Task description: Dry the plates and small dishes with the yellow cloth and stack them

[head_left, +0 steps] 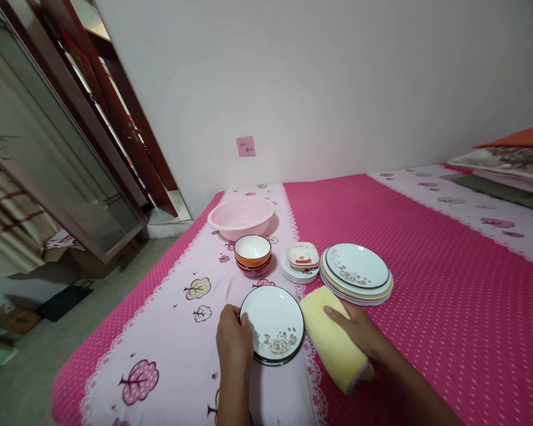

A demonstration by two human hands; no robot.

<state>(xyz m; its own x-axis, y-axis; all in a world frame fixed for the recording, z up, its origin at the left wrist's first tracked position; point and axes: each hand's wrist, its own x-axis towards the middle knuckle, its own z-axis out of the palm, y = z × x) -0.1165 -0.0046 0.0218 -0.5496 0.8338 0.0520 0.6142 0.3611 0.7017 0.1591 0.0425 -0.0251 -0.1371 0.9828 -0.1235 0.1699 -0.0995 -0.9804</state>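
My left hand (235, 337) is closed on the left rim of a white plate (272, 319) with a dark edge and a brown flower print. Another dark rim shows just beneath this plate. Folded yellow cloth (335, 337) is in my right hand (355, 325), thumb on top and other fingers mostly hidden. The cloth touches or nearly touches the plate's right edge. Beyond them stand stacked bowls (253, 254), orange outside and white inside. To their right, small square dishes (302, 255) sit on small white plates (293, 275). A stack of larger plates (357, 266) lies farther right.
A pink basin (242, 219) stands near the wall. Everything rests on a bed with a pink patterned sheet (182, 331), whose left edge drops to the floor (71, 343). Folded bedding (510, 163) is piled at far right. A pink note (246, 146) is on the wall.
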